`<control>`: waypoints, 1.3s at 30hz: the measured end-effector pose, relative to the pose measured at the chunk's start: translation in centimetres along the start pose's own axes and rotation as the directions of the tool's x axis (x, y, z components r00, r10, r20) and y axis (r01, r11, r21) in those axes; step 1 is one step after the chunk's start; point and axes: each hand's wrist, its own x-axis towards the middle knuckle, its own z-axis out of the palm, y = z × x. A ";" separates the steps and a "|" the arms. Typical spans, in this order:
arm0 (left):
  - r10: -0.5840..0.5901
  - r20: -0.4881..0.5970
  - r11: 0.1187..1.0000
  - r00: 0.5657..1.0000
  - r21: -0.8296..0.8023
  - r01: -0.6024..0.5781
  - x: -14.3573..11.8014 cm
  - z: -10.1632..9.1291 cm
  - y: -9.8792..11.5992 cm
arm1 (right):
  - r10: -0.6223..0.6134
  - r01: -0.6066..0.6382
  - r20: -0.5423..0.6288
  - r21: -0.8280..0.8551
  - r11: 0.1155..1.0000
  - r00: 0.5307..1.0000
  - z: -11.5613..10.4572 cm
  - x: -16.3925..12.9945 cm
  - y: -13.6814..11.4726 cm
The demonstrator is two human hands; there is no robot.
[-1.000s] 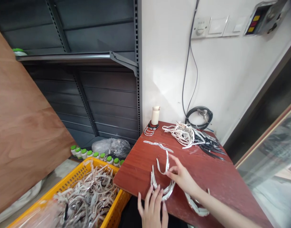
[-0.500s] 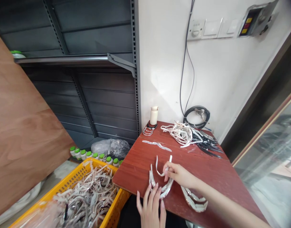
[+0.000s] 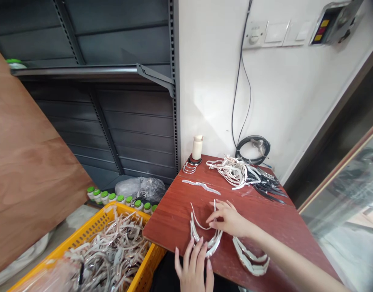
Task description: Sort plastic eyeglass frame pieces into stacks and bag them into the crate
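Near the front of the table, my right hand (image 3: 230, 220) pinches a thin curved silver-white strip (image 3: 197, 219). Its ends point away from me, and it is held just behind a nested stack of similar U-shaped strips (image 3: 216, 244). My left hand (image 3: 192, 263) lies with fingers spread at the stack's near left edge, fingertips touching it and hiding part of it. Under my right forearm rests a second stack of shiny curved strips (image 3: 250, 261).
On the red-brown table (image 3: 171, 211) lie a wavy clear strip (image 3: 201, 185) and a tangled pile of white and black strips (image 3: 238, 172). A cream cylinder (image 3: 197, 148) stands at the back. A yellow crate (image 3: 91, 225) full of strips is at left, beside green-capped bottles (image 3: 121, 198).
The strip in my right hand has shifted left and down onto the back of the stack. My right fingers have spread slightly. My left hand has stayed almost still.
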 end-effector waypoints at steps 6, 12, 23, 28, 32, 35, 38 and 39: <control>-0.002 0.009 1.000 1.000 0.012 0.002 0.1 -0.1 0.0 | 0.005 -0.019 -0.120 -0.117 0.993 0.993 -0.1 -0.1 0.1; -0.007 -0.027 1.000 1.000 -0.001 0.007 0.1 0.0 0.1 | -0.161 0.146 -0.043 -0.238 0.960 0.986 0.5 -0.2 -2.2; 0.040 -0.058 0.999 0.998 0.031 -0.038 0.3 0.4 -0.4 | -0.029 0.026 -0.011 -0.225 0.974 1.000 3.1 -1.0 -4.8; 0.051 -0.158 0.998 0.986 0.055 -0.043 -0.2 1.5 -0.8 | -0.076 0.080 0.044 -0.107 0.991 0.996 1.7 -0.7 -3.6; 0.015 -0.181 0.998 0.983 0.063 -0.004 -0.5 2.3 -0.7 | -0.027 -0.024 -0.233 -0.212 0.977 0.972 -2.1 2.5 -0.1; 0.021 -0.216 0.997 0.976 0.076 -0.004 -0.2 2.4 -0.6 | 0.074 -0.248 -0.477 -0.313 0.917 0.876 -5.0 6.6 3.4; 0.046 -0.272 0.995 0.961 0.096 -0.020 0.3 2.5 -0.6 | 0.100 -0.349 -0.584 -0.331 0.877 0.805 -6.8 10.7 6.4; 0.050 -0.283 0.995 0.958 0.102 -0.022 0.4 2.6 -0.6 | 0.090 -0.359 -0.602 -0.343 0.868 0.793 -7.0 11.8 7.2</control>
